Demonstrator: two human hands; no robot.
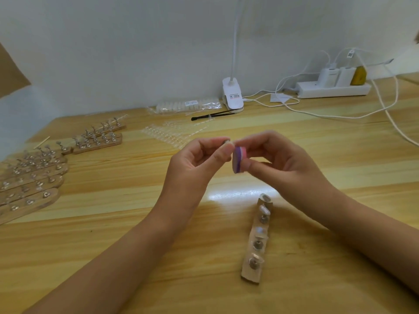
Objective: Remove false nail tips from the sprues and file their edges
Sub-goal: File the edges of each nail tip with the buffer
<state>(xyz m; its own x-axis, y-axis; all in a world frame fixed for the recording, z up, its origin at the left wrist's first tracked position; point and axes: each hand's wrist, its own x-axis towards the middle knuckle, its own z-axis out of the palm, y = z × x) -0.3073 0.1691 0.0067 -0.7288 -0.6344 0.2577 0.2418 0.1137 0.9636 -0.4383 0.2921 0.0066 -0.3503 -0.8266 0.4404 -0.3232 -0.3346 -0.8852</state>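
Your left hand (199,164) pinches a small nail tip (227,142) between thumb and curled forefinger, above the table's (113,245) middle. Your right hand (278,159) grips a pink-and-purple file block (237,159) just beside the tip. Clear sprues (172,134) lie toward the far edge, and 1 wooden holder strip (257,239) lies toward the near edge.

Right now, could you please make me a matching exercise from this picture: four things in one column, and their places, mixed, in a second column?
Things:
1. file block
2. power strip
3. lamp clip
4. single wooden holder

Places:
a. back middle, by the wall
b. pinched in the right hand
c. on the table, beside the right forearm
d. far right, by the wall

Pairs: 1-b, 2-d, 3-a, 4-c.
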